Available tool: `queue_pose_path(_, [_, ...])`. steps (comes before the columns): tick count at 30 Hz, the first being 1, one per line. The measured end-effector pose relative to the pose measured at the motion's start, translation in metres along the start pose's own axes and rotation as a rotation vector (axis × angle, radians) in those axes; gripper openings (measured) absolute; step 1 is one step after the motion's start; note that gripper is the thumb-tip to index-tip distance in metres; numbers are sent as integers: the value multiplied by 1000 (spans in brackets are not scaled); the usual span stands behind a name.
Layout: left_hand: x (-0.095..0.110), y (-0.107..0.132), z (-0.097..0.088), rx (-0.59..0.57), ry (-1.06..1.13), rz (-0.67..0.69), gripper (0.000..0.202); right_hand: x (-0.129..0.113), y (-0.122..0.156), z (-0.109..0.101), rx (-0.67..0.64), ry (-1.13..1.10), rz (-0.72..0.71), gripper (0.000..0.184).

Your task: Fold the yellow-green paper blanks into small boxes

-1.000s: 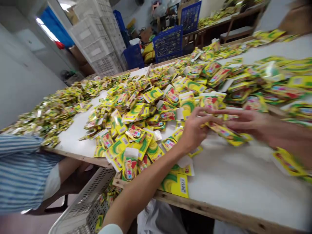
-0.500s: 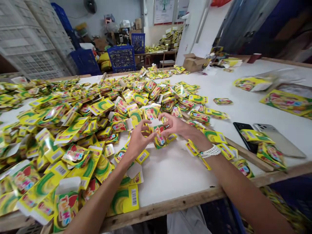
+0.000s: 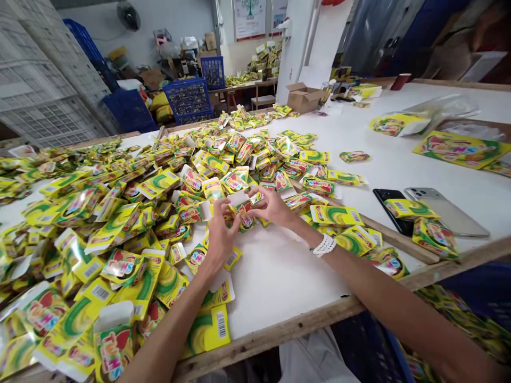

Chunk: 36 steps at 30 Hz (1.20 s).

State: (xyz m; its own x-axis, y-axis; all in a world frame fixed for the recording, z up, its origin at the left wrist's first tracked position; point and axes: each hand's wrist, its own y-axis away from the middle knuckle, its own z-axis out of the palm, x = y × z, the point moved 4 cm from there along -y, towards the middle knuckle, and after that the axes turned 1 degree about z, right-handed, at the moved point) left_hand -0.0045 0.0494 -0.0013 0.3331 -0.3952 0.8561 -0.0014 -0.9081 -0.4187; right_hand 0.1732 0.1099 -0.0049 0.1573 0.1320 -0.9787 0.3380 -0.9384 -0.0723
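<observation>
Between my two hands is a small yellow-and-green printed carton (image 3: 240, 200), its white end flap standing up at the top. My left hand (image 3: 222, 231) has its fingers and thumb curled around the carton's left side. From the right, my right hand (image 3: 274, 206) pinches the carton between thumb and fingers; a white beaded bracelet (image 3: 324, 244) circles that wrist. My fingers hide part of the carton. Just behind and to the left spreads a large heap of similar small cartons (image 3: 159, 183), some with white flaps open.
A wooden strip (image 3: 399, 242) lies on the white table (image 3: 275, 287) to the right. Beyond it are a black phone (image 3: 383, 199) and a silver phone (image 3: 451, 210) with cartons on them. A cardboard box (image 3: 304, 98) stands at the back; blue crates (image 3: 187, 98) are behind the table.
Both hands and the carton have shifted slightly left and away from me. The view has turned a little to the right. The right forearm has uncovered more cartons beside the wooden strip.
</observation>
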Motion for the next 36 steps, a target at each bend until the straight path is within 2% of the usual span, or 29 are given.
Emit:
queue_pose_path(2, [-2,-3,-2,12,41,-7,33,0,1,6,76,-20,-72,57])
queue_pose_path(4, [-3,-5,-2,5,44,-13,32,-1,1,8,84,-66,-113,52])
queue_pose_path(9, [-3,-5,3,-87,-21,-13,36,-4,0,1,-1,-124,-158,44])
queue_pose_path(15, [-1,1,13,-195,-72,26,25,-12,0,-7,-96,-47,-155,32])
queue_pose_path(17, [0,2,14,-171,-79,29,31,-14,1,-8,-92,-23,-145,32])
queue_pose_path(21, [-1,1,10,-51,9,-15,45,-16,2,-13,-19,53,-163,35])
queue_pose_path(25, [1,-2,7,-70,50,-49,44,-18,3,-14,17,104,-196,37])
queue_pose_path(28, [3,-3,5,-80,34,-57,42,-22,5,-13,25,9,-196,37])
queue_pose_path(32, [3,-3,3,-92,5,-69,40,-26,8,-14,104,-187,-123,59])
queue_pose_path(36, [4,-3,4,-112,-20,-40,36,-23,6,-12,171,-329,-23,52])
